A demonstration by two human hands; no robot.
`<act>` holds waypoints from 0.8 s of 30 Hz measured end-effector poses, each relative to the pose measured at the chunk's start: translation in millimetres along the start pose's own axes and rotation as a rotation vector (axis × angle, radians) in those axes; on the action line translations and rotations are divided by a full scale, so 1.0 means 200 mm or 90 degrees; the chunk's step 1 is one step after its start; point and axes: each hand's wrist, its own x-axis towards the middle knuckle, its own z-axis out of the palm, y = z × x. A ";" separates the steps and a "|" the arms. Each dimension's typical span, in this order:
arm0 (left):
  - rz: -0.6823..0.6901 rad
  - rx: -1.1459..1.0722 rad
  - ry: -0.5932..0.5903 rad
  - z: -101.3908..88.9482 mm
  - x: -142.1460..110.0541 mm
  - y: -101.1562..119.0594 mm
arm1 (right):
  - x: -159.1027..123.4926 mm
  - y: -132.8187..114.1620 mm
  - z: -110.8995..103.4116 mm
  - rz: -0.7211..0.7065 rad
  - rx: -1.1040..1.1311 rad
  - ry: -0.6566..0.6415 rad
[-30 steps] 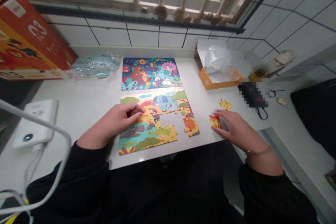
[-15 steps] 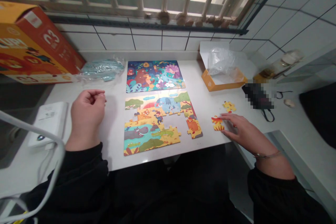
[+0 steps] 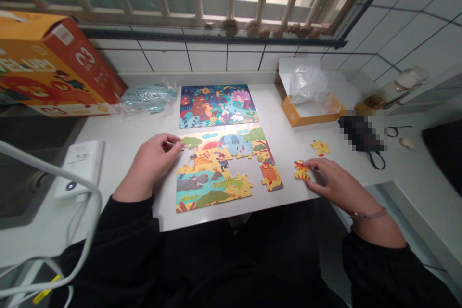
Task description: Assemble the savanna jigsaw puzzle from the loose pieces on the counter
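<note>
An animal jigsaw puzzle [image 3: 197,180] lies on the white counter, with gaps at its left edge and lower right. My left hand [image 3: 158,158] is at its upper left edge, fingers loosely bent, thumb and fingertips beside the tree piece. On the right, my right hand [image 3: 327,176] has thumb and forefinger at the edge of a yellow and red puzzle piece [image 3: 301,171] that rests on the counter. Just behind that lies another loose yellow puzzle piece [image 3: 320,147]. A dark forest puzzle [image 3: 218,106] with its picture filled in sits beyond the animal one.
At the back left stand an orange box [image 3: 46,67] and a plastic bag of bluish-green contents [image 3: 149,97]. An opened small box [image 3: 312,119] holds clear plastic. A white device [image 3: 80,168] with a cable [image 3: 92,221] is at left; a dark pixelated item [image 3: 361,133] lies right.
My left hand has moved right and reached the animal puzzle's left edge, its fingers loosening from a curl. My right hand stays at the same piece. The view has shifted slightly.
</note>
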 end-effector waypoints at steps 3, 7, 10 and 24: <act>0.122 0.026 -0.017 0.05 0.00 0.01 | 0.00 -0.01 0.02 0.000 -0.002 0.009; 0.171 0.104 -0.037 0.08 -0.02 0.05 | 0.00 -0.02 0.04 -0.004 0.003 0.023; 0.163 0.147 -0.054 0.09 -0.04 0.08 | 0.00 -0.04 0.05 -0.002 0.002 0.028; 0.374 0.132 -0.222 0.20 -0.13 0.17 | 0.02 -0.10 0.08 0.017 0.032 0.046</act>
